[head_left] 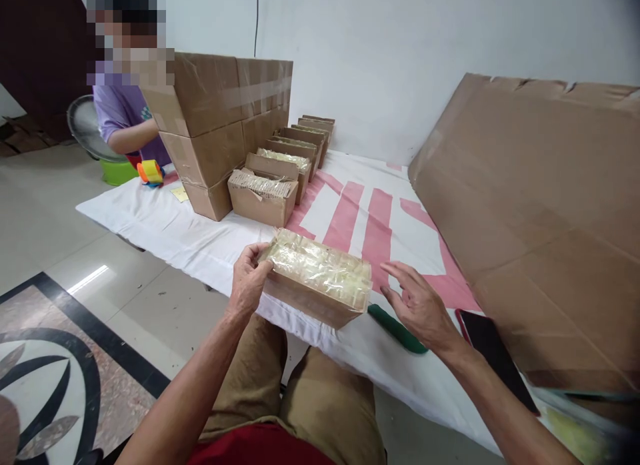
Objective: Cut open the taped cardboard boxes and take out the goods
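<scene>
In front of me, at the table's near edge, sits a small cardboard box (pixel 315 301) with shiny clear-wrapped, pale yellow packets (pixel 320 268) filling its top. My left hand (pixel 249 278) grips the box's left end, thumb on top near the wrapping. To the right of the box, my right hand (pixel 413 301) is held apart from it, fingers spread and holding nothing. Below that hand lies a dark green object (pixel 397 329), partly hidden, whose kind I cannot make out.
Several similar filled boxes (pixel 264 198) stand in a row behind, beside stacked closed cartons (pixel 210 125). A big cardboard sheet (pixel 540 225) leans at the right, near a phone (pixel 493 355). Across the table, a person in a purple shirt (pixel 117 105) is near a tape dispenser (pixel 150 173).
</scene>
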The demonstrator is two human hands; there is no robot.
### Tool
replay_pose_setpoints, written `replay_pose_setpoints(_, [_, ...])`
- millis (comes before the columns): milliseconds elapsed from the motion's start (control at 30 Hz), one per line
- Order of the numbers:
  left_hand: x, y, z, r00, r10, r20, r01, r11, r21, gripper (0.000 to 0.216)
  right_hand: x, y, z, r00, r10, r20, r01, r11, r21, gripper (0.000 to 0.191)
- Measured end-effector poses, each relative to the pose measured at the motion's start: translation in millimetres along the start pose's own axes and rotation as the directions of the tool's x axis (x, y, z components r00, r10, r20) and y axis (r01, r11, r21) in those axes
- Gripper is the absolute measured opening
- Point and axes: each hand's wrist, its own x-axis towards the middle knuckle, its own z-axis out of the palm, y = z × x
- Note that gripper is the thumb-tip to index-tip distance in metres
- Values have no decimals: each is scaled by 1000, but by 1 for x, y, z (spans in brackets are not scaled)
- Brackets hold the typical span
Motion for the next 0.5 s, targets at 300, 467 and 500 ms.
replay_pose_setpoints(300, [0,-7,-21,992,112,60,-108,992,-67,20,53,-37,-32,907,-122,404,45,980,195,52])
replay_pose_setpoints(467, [-6,-12,-40,970,216,109,-216,976,-12,24,61,-50,-45,851,-17,525,-62,989,134,54])
replay_pose_setpoints(500, [-7,-12,-42,968,223,114,-223,975,-11,24,63,-55,-44,853,-3,522,-53,994,94,55])
